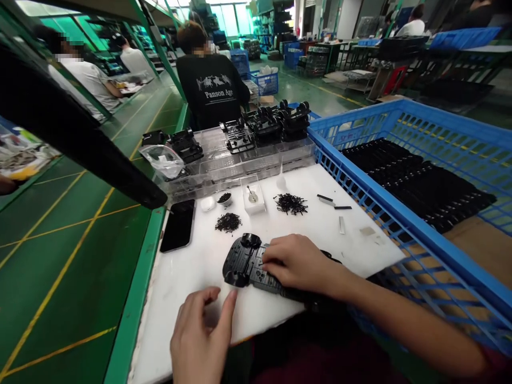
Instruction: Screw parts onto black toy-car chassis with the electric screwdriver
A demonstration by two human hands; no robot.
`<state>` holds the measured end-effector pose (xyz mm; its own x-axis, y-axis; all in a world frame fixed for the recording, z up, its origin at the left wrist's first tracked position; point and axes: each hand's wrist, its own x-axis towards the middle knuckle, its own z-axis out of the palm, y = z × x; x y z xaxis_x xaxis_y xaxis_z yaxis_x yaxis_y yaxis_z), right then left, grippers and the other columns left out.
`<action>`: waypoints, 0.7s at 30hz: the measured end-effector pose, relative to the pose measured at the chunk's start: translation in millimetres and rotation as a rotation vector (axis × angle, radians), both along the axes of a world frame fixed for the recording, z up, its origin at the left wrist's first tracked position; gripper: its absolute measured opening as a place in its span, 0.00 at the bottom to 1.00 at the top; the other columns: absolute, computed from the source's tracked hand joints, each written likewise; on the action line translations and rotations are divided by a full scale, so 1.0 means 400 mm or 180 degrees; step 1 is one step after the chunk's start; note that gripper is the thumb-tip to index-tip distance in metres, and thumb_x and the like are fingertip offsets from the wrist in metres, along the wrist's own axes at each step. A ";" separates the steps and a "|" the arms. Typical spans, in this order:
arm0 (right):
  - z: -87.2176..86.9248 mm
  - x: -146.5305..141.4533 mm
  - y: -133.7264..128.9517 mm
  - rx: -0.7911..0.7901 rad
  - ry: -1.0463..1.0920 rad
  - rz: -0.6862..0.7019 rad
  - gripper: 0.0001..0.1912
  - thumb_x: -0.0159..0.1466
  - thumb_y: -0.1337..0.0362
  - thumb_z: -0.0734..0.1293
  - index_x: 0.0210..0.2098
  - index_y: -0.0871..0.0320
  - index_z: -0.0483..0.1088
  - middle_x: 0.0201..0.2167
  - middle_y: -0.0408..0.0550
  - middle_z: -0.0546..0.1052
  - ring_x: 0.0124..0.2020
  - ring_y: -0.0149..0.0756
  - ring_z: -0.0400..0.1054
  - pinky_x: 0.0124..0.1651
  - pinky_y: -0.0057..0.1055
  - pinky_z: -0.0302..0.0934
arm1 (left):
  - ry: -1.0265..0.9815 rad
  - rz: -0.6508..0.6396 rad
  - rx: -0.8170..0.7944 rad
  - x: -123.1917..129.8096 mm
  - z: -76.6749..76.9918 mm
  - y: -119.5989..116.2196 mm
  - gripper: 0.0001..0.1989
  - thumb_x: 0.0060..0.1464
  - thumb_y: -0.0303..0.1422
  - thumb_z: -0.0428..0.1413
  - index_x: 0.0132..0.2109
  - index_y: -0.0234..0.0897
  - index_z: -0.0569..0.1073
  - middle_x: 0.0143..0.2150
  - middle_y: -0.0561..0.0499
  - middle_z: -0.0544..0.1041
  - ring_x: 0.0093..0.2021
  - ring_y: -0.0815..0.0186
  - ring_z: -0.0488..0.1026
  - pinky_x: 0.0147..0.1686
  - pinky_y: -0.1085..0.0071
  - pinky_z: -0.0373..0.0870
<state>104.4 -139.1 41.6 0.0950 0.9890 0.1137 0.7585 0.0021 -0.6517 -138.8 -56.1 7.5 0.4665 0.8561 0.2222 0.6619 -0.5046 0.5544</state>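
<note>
A black toy car chassis [260, 269] lies wheels-up on the white work board, its near end reaching under my right forearm. My right hand [294, 261] rests on its middle, with thumb and fingers pinched together against the underside; what they pinch is too small or hidden to make out. Just left of the car's front wheel, my left hand [204, 325] hovers with thumb and fingers apart and nothing between them. Beyond the car are a pile of small black screws [228, 223] and a second pile of longer black screws [290, 204].
A phone [178, 225] lies at the board's left edge. A white square box [253, 196] and a small cup of screws [224, 198] stand behind the piles. More chassis [264, 125] sit on clear trays. A blue crate [360, 192] borders the right; a dark bar [100, 144] crosses upper left.
</note>
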 end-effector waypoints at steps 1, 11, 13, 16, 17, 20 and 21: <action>-0.002 0.002 0.014 -0.0034 -0.0121 0.0005 0.07 0.68 0.63 0.69 0.35 0.55 0.79 0.34 0.45 0.80 0.35 0.36 0.72 0.36 0.31 0.54 | 0.0048 0.0131 -0.0027 0.003 -0.005 -0.010 0.22 0.61 0.57 0.56 0.44 0.43 0.74 0.44 0.47 0.78 0.46 0.51 0.75 0.39 0.60 0.72; -0.046 -0.024 0.062 -0.0088 -0.0360 -0.0067 0.07 0.69 0.64 0.67 0.36 0.56 0.77 0.37 0.44 0.79 0.36 0.33 0.71 0.34 0.32 0.50 | 0.0089 0.0313 0.0380 0.060 -0.046 -0.046 0.24 0.64 0.55 0.55 0.48 0.38 0.78 0.39 0.47 0.80 0.42 0.55 0.76 0.45 0.62 0.69; -0.054 -0.023 0.061 -0.0050 -0.0352 -0.0086 0.08 0.70 0.64 0.66 0.35 0.56 0.76 0.37 0.44 0.79 0.37 0.33 0.71 0.35 0.32 0.51 | 0.0137 0.0322 0.0384 0.063 -0.051 -0.039 0.24 0.65 0.54 0.55 0.49 0.38 0.78 0.38 0.48 0.79 0.41 0.56 0.76 0.45 0.62 0.69; -0.062 -0.023 0.063 -0.0015 -0.0391 -0.0138 0.10 0.71 0.63 0.65 0.33 0.57 0.74 0.35 0.44 0.77 0.36 0.33 0.70 0.35 0.32 0.50 | 0.0199 0.0229 0.0255 0.069 -0.048 -0.034 0.21 0.66 0.52 0.54 0.46 0.40 0.78 0.37 0.49 0.78 0.40 0.57 0.75 0.44 0.63 0.68; -0.063 -0.023 0.065 -0.0014 -0.0393 -0.0158 0.11 0.71 0.62 0.65 0.33 0.57 0.73 0.35 0.44 0.77 0.36 0.33 0.70 0.34 0.32 0.49 | 0.0216 0.0204 0.0237 0.072 -0.046 -0.034 0.20 0.66 0.52 0.53 0.45 0.40 0.78 0.37 0.49 0.78 0.40 0.57 0.74 0.44 0.63 0.68; -0.064 -0.026 0.068 -0.0044 -0.0362 -0.0203 0.09 0.71 0.62 0.66 0.33 0.57 0.73 0.35 0.43 0.77 0.35 0.32 0.69 0.34 0.32 0.49 | 0.0257 0.0202 0.0267 0.077 -0.043 -0.036 0.19 0.67 0.51 0.53 0.45 0.41 0.77 0.37 0.50 0.78 0.40 0.57 0.74 0.43 0.63 0.67; -0.064 -0.027 0.069 -0.0058 -0.0350 -0.0213 0.09 0.70 0.63 0.66 0.34 0.57 0.73 0.35 0.43 0.77 0.35 0.32 0.69 0.34 0.32 0.49 | 0.0258 0.0214 0.0281 0.078 -0.043 -0.038 0.19 0.67 0.51 0.53 0.44 0.41 0.76 0.37 0.50 0.77 0.40 0.57 0.74 0.43 0.63 0.67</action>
